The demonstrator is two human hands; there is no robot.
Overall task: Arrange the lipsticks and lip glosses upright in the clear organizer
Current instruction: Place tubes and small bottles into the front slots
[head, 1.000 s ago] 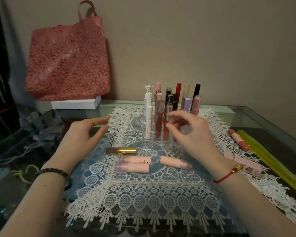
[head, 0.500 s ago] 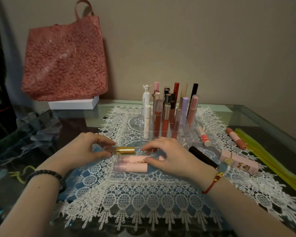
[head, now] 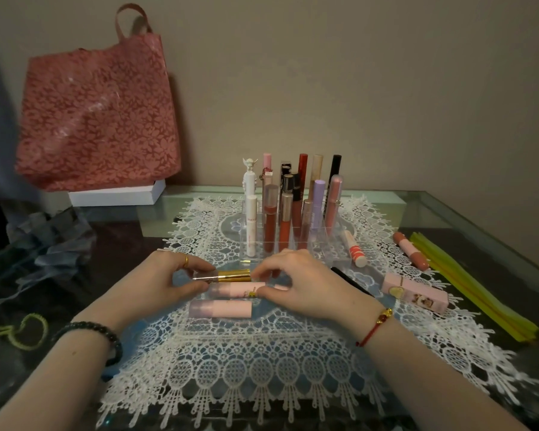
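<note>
The clear organizer point(head: 325, 247) stands at the back of the lace mat with several lipsticks and glosses point(head: 285, 213) upright in it. In front of it lie a gold-capped lip gloss point(head: 231, 276), a pink lipstick with a gold charm point(head: 235, 290) and a second pink lipstick point(head: 220, 308). My left hand point(head: 165, 281) pinches the clear end of the gold-capped gloss. My right hand point(head: 305, 286) has thumb and forefinger closed on the right end of the charm lipstick, which rests on the mat. A black tube point(head: 350, 283) shows partly behind my right hand.
A white and orange tube point(head: 353, 251), a peach tube point(head: 411, 251) and a pink box point(head: 417, 293) lie to the right, with yellow strips point(head: 467, 284) beyond. A red bag point(head: 97, 119) on a white box point(head: 115, 194) stands back left. Grey cloth point(head: 44, 241) lies at the left.
My right hand came down from the organizer to the lying tubes. My left hand slid right and closed on the gold-capped gloss.
</note>
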